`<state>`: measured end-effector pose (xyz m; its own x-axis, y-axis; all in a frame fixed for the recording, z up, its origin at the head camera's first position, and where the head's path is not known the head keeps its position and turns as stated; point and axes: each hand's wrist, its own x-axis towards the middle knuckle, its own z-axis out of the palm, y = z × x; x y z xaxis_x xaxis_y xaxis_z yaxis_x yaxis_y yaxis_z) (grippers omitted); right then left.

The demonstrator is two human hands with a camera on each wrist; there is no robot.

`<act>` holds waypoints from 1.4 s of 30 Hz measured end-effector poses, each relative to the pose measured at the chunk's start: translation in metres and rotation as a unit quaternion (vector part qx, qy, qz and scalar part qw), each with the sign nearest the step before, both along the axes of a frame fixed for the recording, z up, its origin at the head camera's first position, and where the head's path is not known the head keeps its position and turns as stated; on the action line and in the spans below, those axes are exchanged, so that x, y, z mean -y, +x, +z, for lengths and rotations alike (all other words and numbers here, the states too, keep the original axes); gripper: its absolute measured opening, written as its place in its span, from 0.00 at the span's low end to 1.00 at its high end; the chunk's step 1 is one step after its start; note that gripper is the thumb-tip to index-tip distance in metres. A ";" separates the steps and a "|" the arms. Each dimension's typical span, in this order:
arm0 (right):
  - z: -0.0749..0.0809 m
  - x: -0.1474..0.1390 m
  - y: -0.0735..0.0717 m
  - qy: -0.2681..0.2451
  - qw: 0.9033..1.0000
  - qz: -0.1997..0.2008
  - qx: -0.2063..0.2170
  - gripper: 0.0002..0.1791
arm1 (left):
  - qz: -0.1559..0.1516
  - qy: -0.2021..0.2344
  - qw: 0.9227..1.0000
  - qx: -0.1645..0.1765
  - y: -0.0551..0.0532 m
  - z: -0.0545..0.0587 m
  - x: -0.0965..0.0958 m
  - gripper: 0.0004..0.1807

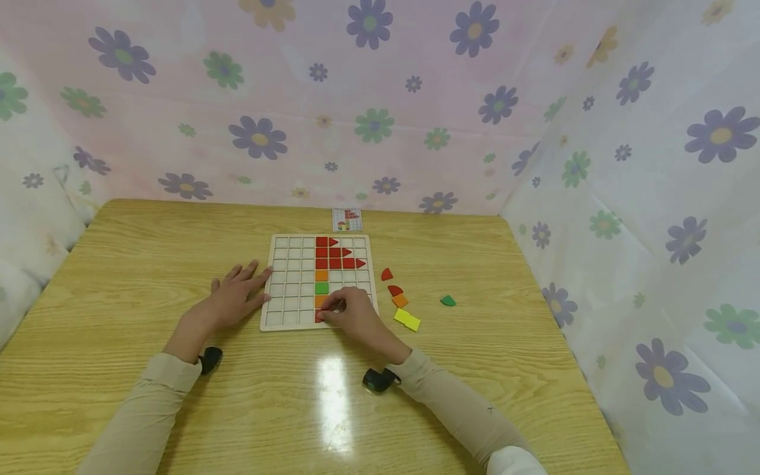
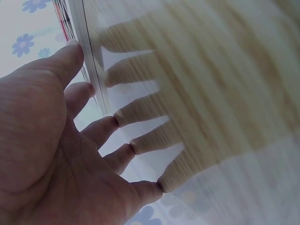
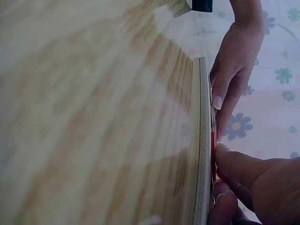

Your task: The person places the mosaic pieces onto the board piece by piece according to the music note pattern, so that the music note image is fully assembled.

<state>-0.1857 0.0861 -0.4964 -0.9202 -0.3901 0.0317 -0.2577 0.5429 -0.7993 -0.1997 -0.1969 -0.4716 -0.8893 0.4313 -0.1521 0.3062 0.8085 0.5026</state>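
Note:
A light wooden grid board lies on the table. One column carries red, orange and green square tiles, and red pointed tiles end its top rows. My right hand pinches a red tile between thumb and finger at the bottom row of that column; the fingers partly hide it. In the right wrist view, the red tile shows under the thumb at the board's edge. My left hand has its fingers spread, with thumb and index finger touching the board's left edge.
Right of the board lie red quarter-round tiles, an orange tile, yellow tiles and a green quarter-round tile. A small pattern card lies behind the board. Flowered curtains stand behind and beside the wooden table.

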 end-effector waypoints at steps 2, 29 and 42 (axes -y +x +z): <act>0.000 0.000 0.000 0.000 1.000 0.000 0.000 0.04 | -0.001 -0.001 1.000 0.000 0.000 0.000 0.000 0.35; 0.006 -0.003 0.002 0.013 1.000 0.015 0.018 0.05 | 0.000 -0.005 1.000 -0.001 -0.001 0.003 0.000 0.35; 0.004 -0.017 0.000 -0.037 0.998 0.049 0.020 0.07 | -0.001 -0.003 1.000 0.002 -0.001 -0.002 0.001 0.36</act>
<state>-0.1857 0.1035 -0.4922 -0.8785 -0.4770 0.0268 -0.2735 0.4561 -0.8469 -0.2004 -0.1977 -0.4732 -0.8878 0.4319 -0.1588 0.3053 0.8110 0.4991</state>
